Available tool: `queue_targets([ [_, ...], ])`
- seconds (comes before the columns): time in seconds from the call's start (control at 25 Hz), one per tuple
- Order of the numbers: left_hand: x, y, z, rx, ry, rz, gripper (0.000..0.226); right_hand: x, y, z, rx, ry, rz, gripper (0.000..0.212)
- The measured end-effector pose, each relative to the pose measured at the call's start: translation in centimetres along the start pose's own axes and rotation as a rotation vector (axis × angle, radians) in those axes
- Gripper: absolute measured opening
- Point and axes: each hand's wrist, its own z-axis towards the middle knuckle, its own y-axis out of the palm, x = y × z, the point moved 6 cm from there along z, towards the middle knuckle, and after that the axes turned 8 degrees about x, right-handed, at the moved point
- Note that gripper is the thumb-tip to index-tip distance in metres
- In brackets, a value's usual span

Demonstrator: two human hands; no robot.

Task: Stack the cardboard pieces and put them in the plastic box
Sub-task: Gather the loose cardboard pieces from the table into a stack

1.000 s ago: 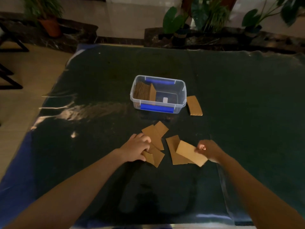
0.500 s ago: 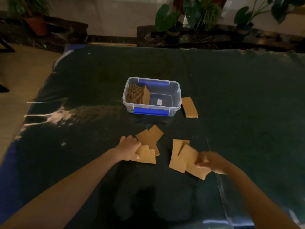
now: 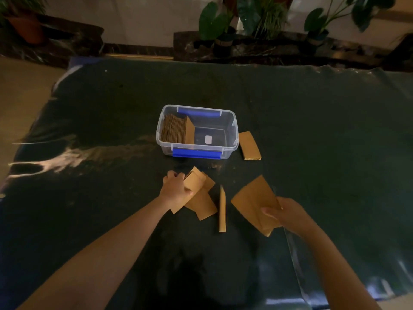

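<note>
In right hand (image 3: 288,217), cardboard pieces (image 3: 254,201)

We have single head view only, no second view to overlap. Camera looks forward and down over dark table (image 3: 312,130), wide-angle. Both forearms enter from bottom edge; left hand (image 3: 176,190) and right hand (image 3: 288,214) sit near, plastic box (image 3: 231,128) mid-frame, potted plants (image 3: 245,23) far.

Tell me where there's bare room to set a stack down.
Inside the box, the right half is bare beside the upright stack. The mat is bare left of the box and right of the small pile. It is crowded between the left hand and right hand, with loose cardboard.
</note>
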Motion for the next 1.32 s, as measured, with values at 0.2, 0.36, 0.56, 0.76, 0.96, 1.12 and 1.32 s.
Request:
queue_targets([
  [0.2,0.8,0.7,0.1,-0.02,-0.009,-0.127,0.059,-1.0,4.9,-0.9,0.206,0.276,0.498,0.038],
  [0.36,1.3,0.6,-1.0,0.084,-0.157,-0.175,0.058,-3.1,12.0,0.1,0.151,0.389,0.262,0.043],
  [0.56,1.4,1.5,-1.3,0.067,-0.316,-0.432,0.067,-4.5,12.8,0.4,0.268,0.385,0.143,0.045],
  [0.76,1.6,2.5,-1.4,-0.014,-0.424,-0.593,0.06,-4.0,9.8,0.1,0.308,0.329,0.386,0.042],
  [0.96,4.4,1.5,-3.2,-0.168,-0.367,-0.844,0.043,-5.8,5.3,0.8,0.153,0.156,0.737,0.022],
  [1.12,10.0,0.5,-5.2,-0.359,-0.285,-1.331,0.029,-7.6,3.7,2.1,0.248,0.0,0.321,0.035],
  [1.32,16.2,1.2,-3.4,-0.309,-0.202,-1.402,0.035,-4.7,1.3,4.0,0.283,0.073,0.505,0.063],
])
